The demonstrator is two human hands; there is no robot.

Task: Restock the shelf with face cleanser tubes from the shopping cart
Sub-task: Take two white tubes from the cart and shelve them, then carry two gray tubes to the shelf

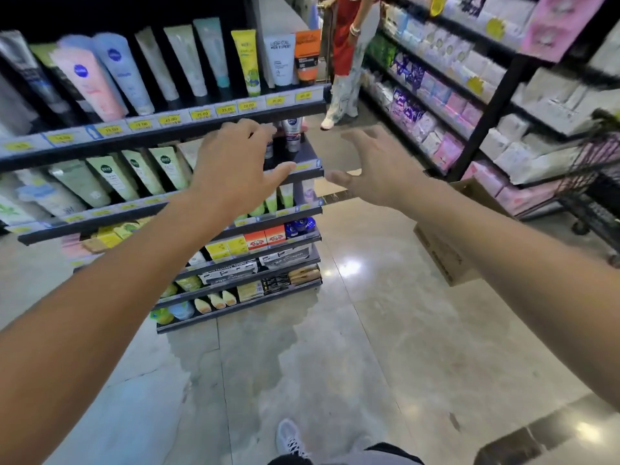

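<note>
Both my arms stretch forward over the aisle floor. My left hand (235,162) hovers in front of the shelf unit (167,129) at the second tier, fingers spread and holding nothing. My right hand (375,166) floats beside it over the aisle, fingers loosely bent, also holding nothing. Face cleanser tubes (188,58) stand in rows on the top tier, with green tubes (137,174) on the tier below. The black wire shopping cart (597,182) is at the far right edge, only partly in view; its contents are hidden.
A cardboard box (443,246) sits on the floor under my right forearm. A person in a red apron (345,55) stands at the aisle's far end. Shelves of packaged goods (453,105) line the right side. My shoe (290,437) is at the bottom.
</note>
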